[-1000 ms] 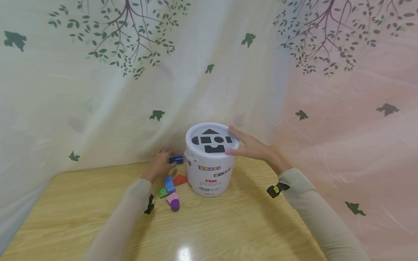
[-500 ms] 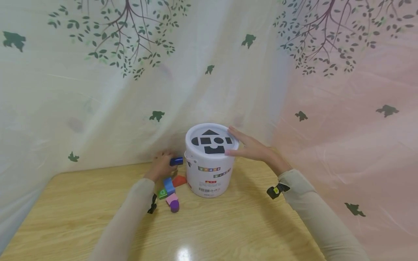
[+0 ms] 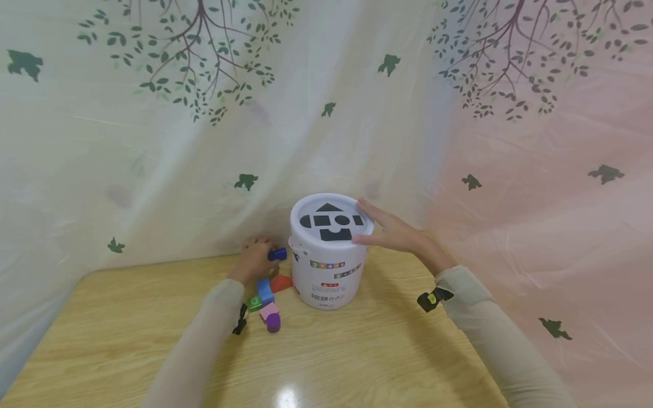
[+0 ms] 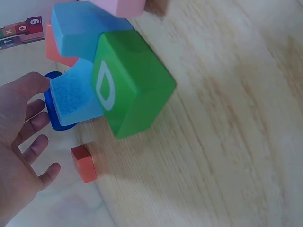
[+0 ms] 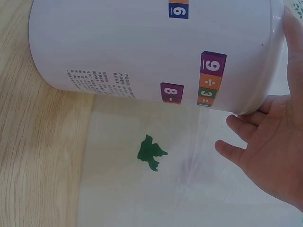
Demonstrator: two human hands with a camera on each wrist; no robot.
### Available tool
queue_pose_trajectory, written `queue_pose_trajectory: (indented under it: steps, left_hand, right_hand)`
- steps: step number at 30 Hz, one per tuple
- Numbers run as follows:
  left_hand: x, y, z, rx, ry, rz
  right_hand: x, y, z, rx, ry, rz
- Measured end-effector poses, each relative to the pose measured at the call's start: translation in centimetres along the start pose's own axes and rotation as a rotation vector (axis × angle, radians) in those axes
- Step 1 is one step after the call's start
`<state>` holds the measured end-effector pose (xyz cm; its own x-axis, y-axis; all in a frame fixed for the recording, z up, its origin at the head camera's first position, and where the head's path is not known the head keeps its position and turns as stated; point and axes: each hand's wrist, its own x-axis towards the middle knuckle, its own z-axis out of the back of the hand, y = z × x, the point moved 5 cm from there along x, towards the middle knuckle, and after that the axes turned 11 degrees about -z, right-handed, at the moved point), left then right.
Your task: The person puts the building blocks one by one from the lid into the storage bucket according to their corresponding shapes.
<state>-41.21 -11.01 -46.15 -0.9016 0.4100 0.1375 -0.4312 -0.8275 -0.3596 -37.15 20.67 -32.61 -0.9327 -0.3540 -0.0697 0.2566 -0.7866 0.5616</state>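
Observation:
My left hand pinches a dark blue cylinder block close to the left side of a white bucket. In the left wrist view, the thumb meets the blue block, which is partly hidden behind a light blue arch block. Against the bucket's right rim rests my right hand, fingers extended and thumb over the lid edge. Black shapes, including a triangle, circle and rectangles, mark the lid. From the right wrist view, the right hand touches the bucket's upper edge.
Beside the bucket lie a red block, a green block, a pink block and a purple cylinder. A small red block lies beyond the left fingers. A printed curtain hangs behind the wooden table.
My left hand has shifted slightly right and drawn its fingers in, and the blue cylinder has turned and moved a little nearer the bucket. The right hand stays on the rim.

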Motion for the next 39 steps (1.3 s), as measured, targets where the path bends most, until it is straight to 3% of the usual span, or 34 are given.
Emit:
queue_pose_trajectory:
  steps: [11,19,30,39]
  left_hand:
    - [-0.2,1.1,-1.3,-0.029,-0.001,-0.008]
    - [-0.3,0.7,-1.5,-0.011,-0.043,-0.047]
    - [-0.4,0.7,-1.7,-0.015,-0.041,-0.031]
    - [-0.8,1.2,-1.0,-0.14,-0.067,0.01]
  right_hand:
    - [0.0,0.0,0.0,0.002,-0.004,0.0]
    - [-0.1,0.0,-0.1,-0.004,-0.007,0.0]
    - [0.0,-0.1,-0.1,-0.012,-0.013,-0.004]
    - [0.1,-0.1,0.0,-0.015,-0.012,-0.005]
